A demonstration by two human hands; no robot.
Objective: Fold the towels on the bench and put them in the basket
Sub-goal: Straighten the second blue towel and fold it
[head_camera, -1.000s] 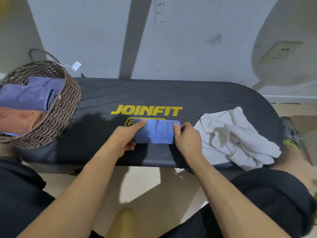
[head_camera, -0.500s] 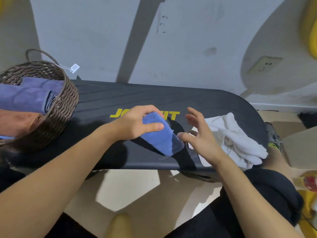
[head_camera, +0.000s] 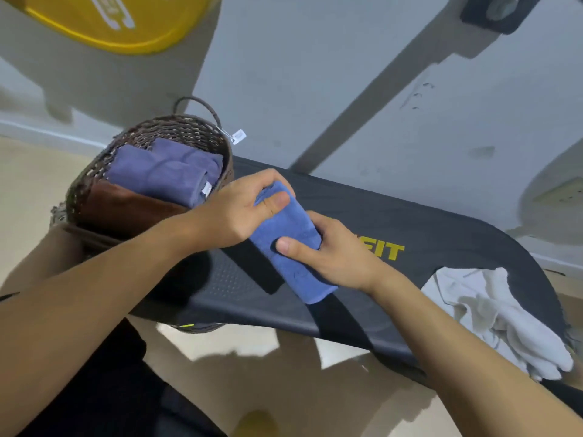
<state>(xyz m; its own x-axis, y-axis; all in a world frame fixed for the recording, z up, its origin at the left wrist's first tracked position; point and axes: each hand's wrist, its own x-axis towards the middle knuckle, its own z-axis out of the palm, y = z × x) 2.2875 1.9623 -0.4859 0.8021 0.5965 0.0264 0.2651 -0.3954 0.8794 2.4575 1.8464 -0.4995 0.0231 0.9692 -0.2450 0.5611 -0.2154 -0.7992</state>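
Note:
A folded blue towel (head_camera: 291, 247) is lifted above the black bench (head_camera: 441, 241), tilted with its far end toward the basket. My left hand (head_camera: 239, 209) grips its upper end, thumb on top. My right hand (head_camera: 328, 253) holds its lower half from the right, thumb across the front. The brown wicker basket (head_camera: 94, 171) stands at the bench's left end, holding folded purple towels (head_camera: 164, 175) and a brown towel (head_camera: 126, 209). A crumpled white towel (head_camera: 492, 316) lies on the bench's right end.
A grey wall runs behind the bench, with a yellow disc (head_camera: 116, 20) at upper left and a socket (head_camera: 561, 192) at right. A white tag (head_camera: 238, 136) hangs from the basket handle. Beige floor lies below the bench's near edge.
The blue towel has been lifted off the bench and carried left toward the basket. My right hand, open a moment ago, now holds it too. The view has swung left.

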